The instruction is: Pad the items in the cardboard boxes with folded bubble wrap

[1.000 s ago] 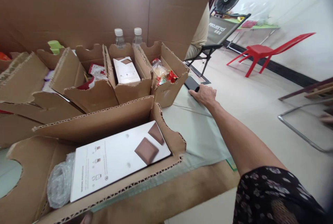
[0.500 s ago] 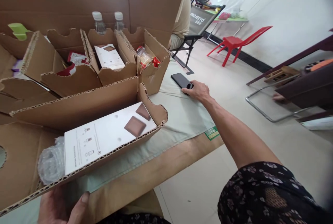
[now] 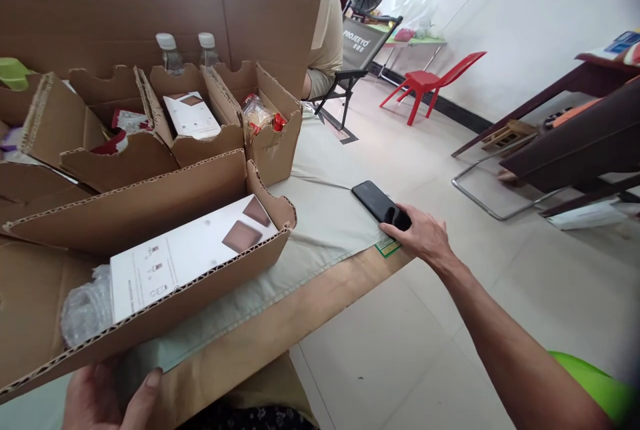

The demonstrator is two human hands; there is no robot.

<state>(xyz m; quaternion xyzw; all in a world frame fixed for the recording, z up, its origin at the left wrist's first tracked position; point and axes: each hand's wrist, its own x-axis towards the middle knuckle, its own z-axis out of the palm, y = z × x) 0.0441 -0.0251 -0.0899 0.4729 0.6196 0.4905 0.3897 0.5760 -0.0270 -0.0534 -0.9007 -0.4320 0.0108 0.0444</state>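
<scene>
My right hand (image 3: 421, 238) rests its fingers on a black phone (image 3: 379, 205) lying at the table's right edge, on the pale cloth (image 3: 325, 217). My left hand (image 3: 107, 398) grips the near underside of a long open cardboard box (image 3: 165, 313). Inside that box lie a white carton printed with brown squares (image 3: 190, 255) and a clear plastic bag (image 3: 83, 307).
Further open cardboard boxes (image 3: 200, 143) with packets, a white carton and two water bottles (image 3: 170, 55) stand behind, before a tall cardboard sheet (image 3: 150, 10). A seated person (image 3: 324, 30), a folding chair, a fan, a red chair (image 3: 430, 80) and a dark table (image 3: 580, 143) stand on the floor at right.
My right hand has slid the phone from beside the far boxes toward me, to the table's near right edge. My left hand has come into view under the long box.
</scene>
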